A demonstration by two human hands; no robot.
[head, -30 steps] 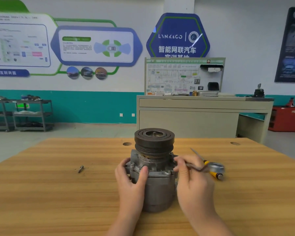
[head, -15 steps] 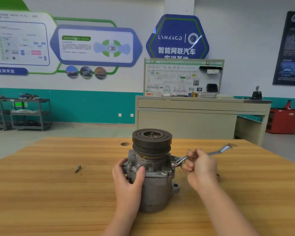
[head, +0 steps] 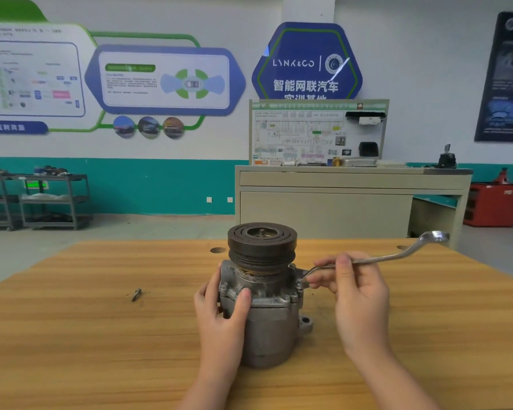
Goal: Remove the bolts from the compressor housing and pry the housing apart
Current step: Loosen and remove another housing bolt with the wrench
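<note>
A grey metal compressor [head: 267, 324] stands upright on the wooden table [head: 71, 335], its dark grooved pulley [head: 262, 242] on top. My left hand [head: 219, 306] grips the left side of the housing, thumb across the front flange. My right hand [head: 356, 291] pinches the shaft of a silver offset ring wrench [head: 397, 255]. The wrench's near end sits on a bolt at the housing's right flange [head: 300, 284]; its far end points up to the right. One loose bolt [head: 137, 294] lies on the table to the left.
Two round holes [head: 217, 250] mark the table near its far edge. Beyond the table stand a beige counter [head: 338, 199] with a wiring display board, metal shelving carts [head: 42, 199] at the left and a red cabinet [head: 492, 205] at the right.
My right hand has swung the wrench handle from the near side out to the far right, with the near end staying on the right flange bolt. My left hand keeps its grip on the housing.
</note>
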